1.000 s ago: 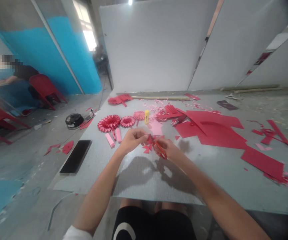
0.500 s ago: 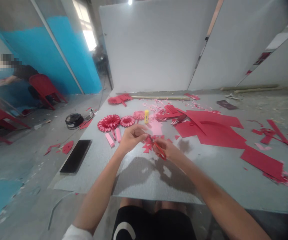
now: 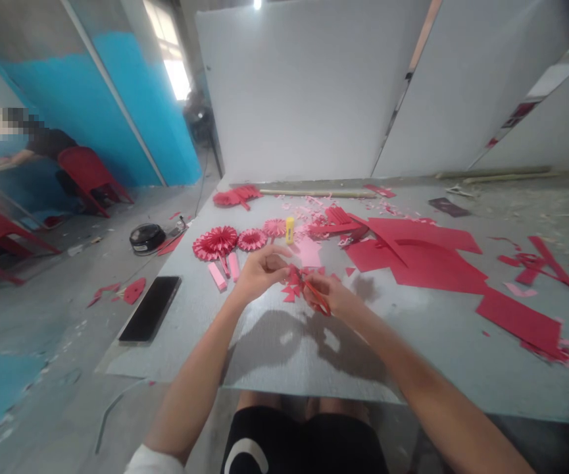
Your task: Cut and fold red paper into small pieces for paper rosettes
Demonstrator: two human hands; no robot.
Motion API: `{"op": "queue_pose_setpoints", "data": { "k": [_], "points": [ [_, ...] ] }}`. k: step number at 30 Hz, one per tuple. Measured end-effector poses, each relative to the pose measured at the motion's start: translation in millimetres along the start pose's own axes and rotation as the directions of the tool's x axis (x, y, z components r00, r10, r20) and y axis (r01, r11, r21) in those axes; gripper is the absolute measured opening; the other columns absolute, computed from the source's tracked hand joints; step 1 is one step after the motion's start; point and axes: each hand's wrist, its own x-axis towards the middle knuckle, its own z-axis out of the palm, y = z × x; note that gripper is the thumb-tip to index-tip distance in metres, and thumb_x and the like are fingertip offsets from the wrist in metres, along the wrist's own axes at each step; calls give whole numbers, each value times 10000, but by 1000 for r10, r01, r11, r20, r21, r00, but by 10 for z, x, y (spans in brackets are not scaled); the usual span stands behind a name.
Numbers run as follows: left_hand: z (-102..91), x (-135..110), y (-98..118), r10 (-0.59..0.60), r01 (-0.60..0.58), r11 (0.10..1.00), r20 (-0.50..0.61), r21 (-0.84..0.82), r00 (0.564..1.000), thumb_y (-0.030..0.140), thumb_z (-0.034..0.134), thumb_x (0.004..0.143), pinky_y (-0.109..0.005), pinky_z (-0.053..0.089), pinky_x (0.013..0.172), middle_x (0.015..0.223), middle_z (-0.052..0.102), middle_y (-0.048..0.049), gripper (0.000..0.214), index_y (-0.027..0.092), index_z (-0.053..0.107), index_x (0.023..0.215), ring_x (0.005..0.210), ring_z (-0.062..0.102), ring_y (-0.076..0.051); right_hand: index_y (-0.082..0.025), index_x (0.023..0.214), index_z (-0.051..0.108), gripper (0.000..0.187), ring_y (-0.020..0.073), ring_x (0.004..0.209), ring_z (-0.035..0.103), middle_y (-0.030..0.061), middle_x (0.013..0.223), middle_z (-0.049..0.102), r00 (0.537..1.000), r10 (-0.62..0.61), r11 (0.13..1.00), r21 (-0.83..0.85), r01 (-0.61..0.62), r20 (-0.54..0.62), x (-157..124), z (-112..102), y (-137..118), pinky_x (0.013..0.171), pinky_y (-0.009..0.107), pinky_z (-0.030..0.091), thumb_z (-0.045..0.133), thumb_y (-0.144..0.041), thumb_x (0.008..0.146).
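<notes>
My right hand (image 3: 327, 294) is closed around red-handled scissors (image 3: 321, 304), whose blades point up and left toward my other hand. Between thumb and fingers, my left hand (image 3: 263, 271) pinches a small piece of red paper (image 3: 293, 272) at the blades. Small red paper scraps (image 3: 290, 294) lie on the table below both hands. Just beyond them is a pink paper sheet (image 3: 308, 253), with a yellow glue stick (image 3: 290, 230) upright behind it. Pleated paper rosettes (image 3: 215, 243) lie to the left, near two folded pink strips (image 3: 217, 276).
A phone (image 3: 150, 309) lies at the left edge of the grey table (image 3: 274, 365). Large red paper sheets (image 3: 437, 263) spread over the right side. A bamboo stick (image 3: 318, 193) lies at the back before a white panel. A person (image 3: 50, 145) sits far left by red chairs.
Both hands stay almost in the same place, with the scissors still at the red paper. Only a very slight shift of the view shows.
</notes>
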Motion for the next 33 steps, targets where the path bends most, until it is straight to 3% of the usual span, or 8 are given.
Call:
{"op": "queue_pose_setpoints", "data": {
  "k": [19,33],
  "points": [
    [-30,-12,34,-40,42,999,123,-14,992,235,728,816,-244,539,603,664,682,-18,309,137,619,1089,610,669,-137,-206,829,574,365,99,568,423,-41,652,504,995,59,998,-24,-57,81,-47,-53,-62,536,256,335,764,-516,798],
    [47,-15,43,-47,54,997,137,-51,989,293,744,824,-233,491,586,662,647,3,361,144,605,1122,587,631,-121,-197,833,549,404,105,585,441,-24,685,521,995,45,997,58,-50,89,-39,-29,-47,549,262,340,718,-564,833]
  ]
}}
